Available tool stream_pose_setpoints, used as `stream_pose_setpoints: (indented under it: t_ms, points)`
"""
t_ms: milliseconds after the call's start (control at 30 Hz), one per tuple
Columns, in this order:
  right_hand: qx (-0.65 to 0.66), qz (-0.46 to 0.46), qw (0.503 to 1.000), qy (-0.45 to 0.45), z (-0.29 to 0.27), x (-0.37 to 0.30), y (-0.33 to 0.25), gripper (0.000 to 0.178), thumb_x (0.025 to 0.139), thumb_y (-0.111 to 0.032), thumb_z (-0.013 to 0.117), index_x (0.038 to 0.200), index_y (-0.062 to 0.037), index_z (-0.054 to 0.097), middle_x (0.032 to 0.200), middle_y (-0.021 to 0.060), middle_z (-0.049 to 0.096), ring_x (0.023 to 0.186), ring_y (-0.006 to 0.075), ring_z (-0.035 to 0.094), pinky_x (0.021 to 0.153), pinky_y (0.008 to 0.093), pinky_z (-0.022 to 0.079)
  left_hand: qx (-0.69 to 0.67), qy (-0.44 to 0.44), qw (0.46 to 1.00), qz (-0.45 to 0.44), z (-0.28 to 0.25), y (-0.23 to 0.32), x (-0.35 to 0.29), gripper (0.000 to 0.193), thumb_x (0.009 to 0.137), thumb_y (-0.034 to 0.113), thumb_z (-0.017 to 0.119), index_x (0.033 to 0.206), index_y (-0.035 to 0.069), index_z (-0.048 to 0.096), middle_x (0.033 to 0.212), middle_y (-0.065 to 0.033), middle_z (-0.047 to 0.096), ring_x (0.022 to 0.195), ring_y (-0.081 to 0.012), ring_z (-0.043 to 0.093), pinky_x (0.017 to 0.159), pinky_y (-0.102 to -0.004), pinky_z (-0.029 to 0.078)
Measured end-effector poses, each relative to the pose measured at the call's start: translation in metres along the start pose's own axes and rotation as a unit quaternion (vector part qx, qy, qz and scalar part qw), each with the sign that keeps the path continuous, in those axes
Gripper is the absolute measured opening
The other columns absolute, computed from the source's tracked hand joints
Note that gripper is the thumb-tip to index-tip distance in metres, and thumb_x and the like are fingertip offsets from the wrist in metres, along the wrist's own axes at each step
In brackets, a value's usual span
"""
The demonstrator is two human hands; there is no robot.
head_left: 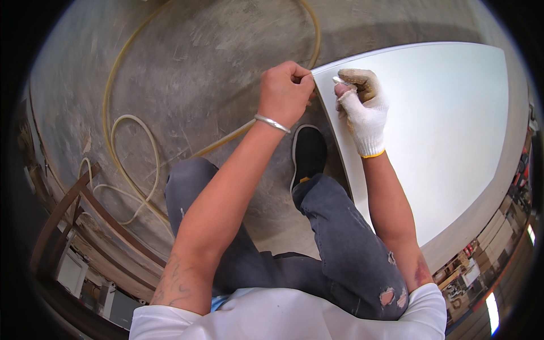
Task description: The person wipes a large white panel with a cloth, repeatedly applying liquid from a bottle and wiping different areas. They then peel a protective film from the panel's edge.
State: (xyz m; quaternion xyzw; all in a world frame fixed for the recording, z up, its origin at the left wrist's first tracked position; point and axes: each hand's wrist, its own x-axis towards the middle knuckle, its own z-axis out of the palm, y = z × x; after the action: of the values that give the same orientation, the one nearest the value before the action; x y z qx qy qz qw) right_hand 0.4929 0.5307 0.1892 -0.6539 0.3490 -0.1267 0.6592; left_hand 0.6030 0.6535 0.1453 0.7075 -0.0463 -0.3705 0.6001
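A large white panel (442, 113) with a curved far edge lies to my right. At its far left corner is my left hand (285, 90), bare with a silver bracelet (272, 123) at the wrist. Its fingers are curled into a pinch, and whatever they grip is hidden. Over the panel, just right of that corner, my right hand (362, 110) wears a white knit glove with a yellow cuff edge. The bare thumb tip pokes out of the glove. Thumb and fingers close on a small whitish, shiny piece (338, 80), too small to name.
A yellowish hose (107, 102) loops over the grey concrete floor (209, 51) at the left. A brown frame (56, 218) stands at the lower left. My black shoe (310, 150) is beside the panel's left edge. Stacked boards and clutter (481, 249) line the lower right.
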Motion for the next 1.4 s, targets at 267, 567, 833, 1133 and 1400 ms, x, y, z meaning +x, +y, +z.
stream_pose_setpoints:
  t_ms: [267,567,833,1133,1400]
  points:
    - [0.001,-0.015,1.000,-0.013,-0.002,-0.001,0.001,0.022,0.094,-0.003,0.073,0.115,-0.0005,0.068,0.094,0.0028,0.070,0.075,0.0060,0.062,0.064,0.0238,0.051,0.114,0.057,0.985,0.116,0.006,-0.009,-0.007,0.009,0.093,0.003,0.070,0.091,-0.005,0.073,0.077,-0.0095,0.076,0.071,-0.0132,0.075,0.063,-0.0286,0.060]
    - [-0.001,-0.014,1.000,0.003,-0.002,-0.001,0.002,0.022,0.094,0.000,0.072,0.116,-0.0016,0.068,0.096,0.0035,0.070,0.072,0.0054,0.062,0.058,0.0222,0.049,0.215,0.051,0.959,0.179,0.016,-0.037,-0.023,0.010,0.091,0.004,0.075,0.097,-0.004,0.075,0.074,-0.0158,0.073,0.070,-0.0186,0.074,0.067,-0.0367,0.057]
    - [-0.013,-0.025,0.999,0.016,-0.002,-0.002,0.008,0.023,0.095,-0.004,0.074,0.118,-0.0012,0.069,0.089,0.0032,0.069,0.066,0.0068,0.061,0.057,0.0219,0.047,-0.028,0.069,0.989,0.125,0.009,-0.035,0.005,0.013,0.092,0.008,0.069,0.093,-0.003,0.076,0.075,-0.0197,0.073,0.066,-0.0293,0.073,0.067,-0.0378,0.057]
    - [-0.008,-0.042,0.999,0.022,-0.001,0.000,0.010,0.024,0.095,-0.002,0.073,0.119,-0.0010,0.069,0.090,0.0038,0.069,0.068,0.0079,0.060,0.061,0.0227,0.048,0.163,0.092,0.941,0.283,0.001,-0.028,0.002,0.008,0.092,0.010,0.073,0.090,0.003,0.074,0.077,-0.0192,0.071,0.070,-0.0397,0.069,0.064,-0.0444,0.055]
    - [-0.008,-0.051,0.998,0.020,-0.001,0.002,0.012,0.023,0.095,0.001,0.071,0.118,0.0001,0.068,0.093,0.0048,0.068,0.070,0.0086,0.060,0.062,0.0236,0.049,0.231,0.107,0.924,0.284,0.008,-0.026,0.000,0.010,0.091,0.011,0.073,0.083,0.005,0.069,0.075,-0.0183,0.071,0.071,-0.0412,0.070,0.064,-0.0486,0.056]
